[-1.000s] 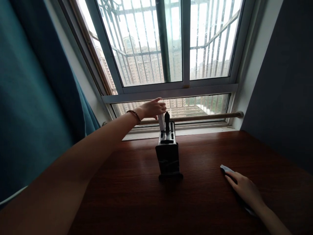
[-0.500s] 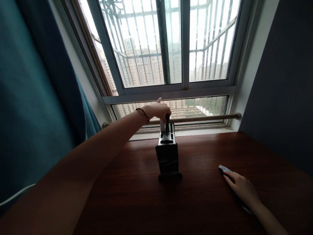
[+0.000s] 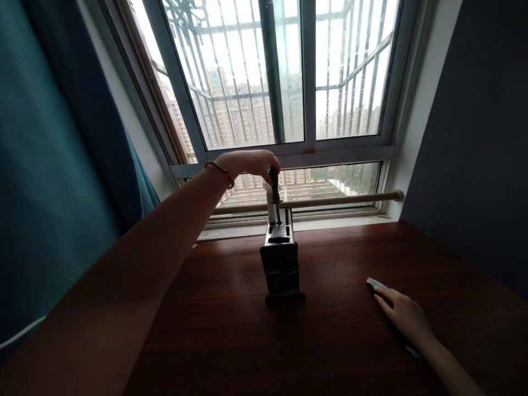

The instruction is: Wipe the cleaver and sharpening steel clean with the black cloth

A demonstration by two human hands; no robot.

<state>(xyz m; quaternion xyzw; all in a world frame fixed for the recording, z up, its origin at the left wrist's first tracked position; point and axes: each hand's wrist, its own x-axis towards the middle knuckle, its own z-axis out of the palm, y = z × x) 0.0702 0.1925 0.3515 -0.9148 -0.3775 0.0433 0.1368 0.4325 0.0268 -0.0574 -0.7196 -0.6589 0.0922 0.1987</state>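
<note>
A dark knife block [image 3: 280, 269] with a shiny slotted top stands upright on the wooden table. My left hand [image 3: 258, 163] is closed around the handle of a black-handled tool [image 3: 275, 187]. Its narrow metal shaft is partly out of the block's top, the lower end hidden inside; whether it is a knife or a sharpening rod I cannot tell. Close beside it stands a white handle [image 3: 271, 208]. At the right, my right hand [image 3: 408, 316] is closed over a dark and pale cloth [image 3: 375, 284] lying on the table, mostly covered by the palm.
The brown wooden table [image 3: 338, 341] reaches to the window sill. Behind the block run a horizontal rail [image 3: 350, 198] and a barred window [image 3: 243, 77]. A teal curtain [image 3: 49, 165] hangs at the left, and a dark wall [image 3: 474, 154] rises at the right.
My left hand has risen and shifted slightly left, drawing the black-handled tool up so its shaft shows above the block. My right hand stays on the cloth.
</note>
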